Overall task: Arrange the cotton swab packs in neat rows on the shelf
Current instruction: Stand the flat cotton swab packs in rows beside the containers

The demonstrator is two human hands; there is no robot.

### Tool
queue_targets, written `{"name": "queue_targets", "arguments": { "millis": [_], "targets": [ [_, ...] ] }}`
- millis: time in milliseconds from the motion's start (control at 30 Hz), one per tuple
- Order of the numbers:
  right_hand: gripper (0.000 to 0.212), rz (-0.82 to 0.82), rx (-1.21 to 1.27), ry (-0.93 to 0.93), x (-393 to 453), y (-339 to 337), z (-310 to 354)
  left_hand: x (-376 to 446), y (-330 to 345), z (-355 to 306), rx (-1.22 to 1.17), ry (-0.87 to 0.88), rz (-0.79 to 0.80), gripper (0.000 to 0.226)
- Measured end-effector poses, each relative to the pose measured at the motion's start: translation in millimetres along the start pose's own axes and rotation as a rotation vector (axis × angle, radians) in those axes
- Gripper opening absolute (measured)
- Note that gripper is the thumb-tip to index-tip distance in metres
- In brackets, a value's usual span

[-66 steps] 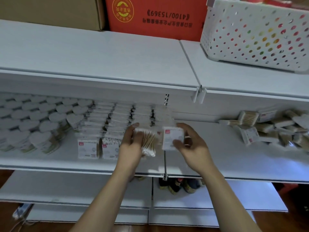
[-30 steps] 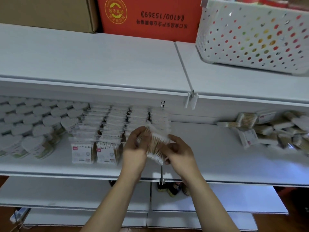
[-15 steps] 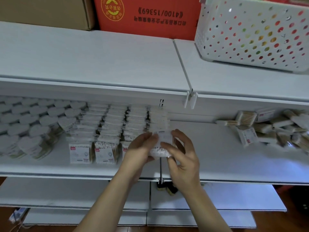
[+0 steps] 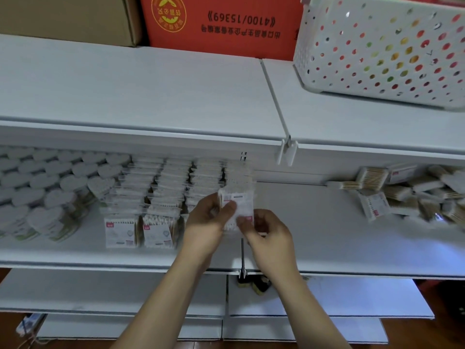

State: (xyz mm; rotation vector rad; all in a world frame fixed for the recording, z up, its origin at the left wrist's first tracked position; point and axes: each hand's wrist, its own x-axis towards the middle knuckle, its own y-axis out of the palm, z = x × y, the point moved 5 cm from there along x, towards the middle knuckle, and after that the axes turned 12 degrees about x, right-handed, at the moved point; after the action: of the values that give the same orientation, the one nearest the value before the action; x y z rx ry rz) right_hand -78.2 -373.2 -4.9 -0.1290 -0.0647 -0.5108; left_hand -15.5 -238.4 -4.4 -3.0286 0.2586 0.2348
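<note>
- While both hands pinch one pack (image 4: 237, 206), left hand (image 4: 206, 226) at its top, right hand (image 4: 270, 236) at its bottom, it hovers before the rows (image 4: 176, 187).
- Best set upright, label forward, flush against the rightmost row.

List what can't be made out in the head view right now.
- Held pack: label print too small; lower part behind both hands, left, right.
- Third row's front pack: hidden by the left hand.
- Loose pile: blurred, cut by the right edge; count unclear.
- Basket: contents only coloured spots through holes.
</note>
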Motion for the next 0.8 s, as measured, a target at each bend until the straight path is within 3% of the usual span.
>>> {"name": "queue_targets", "arguments": {
  "millis": [67,200,300,467,600,700,767,800],
  "targets": [
    [0.009,-0.022,0.096,0.009,2,-2,0,1,-2,0,0.033,-0.009,-0.015,0.022],
    [0.033,0.037,0.187,0.085,17,-20,3,7,-8,-3,0.121,0.016,0.081,0.036],
    [0.035,0.061,0.145,0.027,26,-25,13,6,-3,-4,0.284,0.104,0.208,0.018],
    [0.04,-0.049,0.363,0.121,20,-17,1,7,-5,2,0.243,0.104,0.058,0.023],
    [0.019,0.002,0.23,0.103,16,-16,-4,6,-7,5,0.23,0.079,-0.009,0.026],
    [0.019,-0.087,0.238,0.019,26,-33,-2,5,-20,8,0.143,0.025,-0.103,0.028],
    [0.021,-0.101,0.025,-0.055,36,-44,-10,7,-32,10,0.082,0.022,-0.151,0.022],
    [0.022,-0.064,-0.085,-0.081,38,-43,-15,9,-37,12,0.079,0.022,-0.166,0.031]
  ]
}}
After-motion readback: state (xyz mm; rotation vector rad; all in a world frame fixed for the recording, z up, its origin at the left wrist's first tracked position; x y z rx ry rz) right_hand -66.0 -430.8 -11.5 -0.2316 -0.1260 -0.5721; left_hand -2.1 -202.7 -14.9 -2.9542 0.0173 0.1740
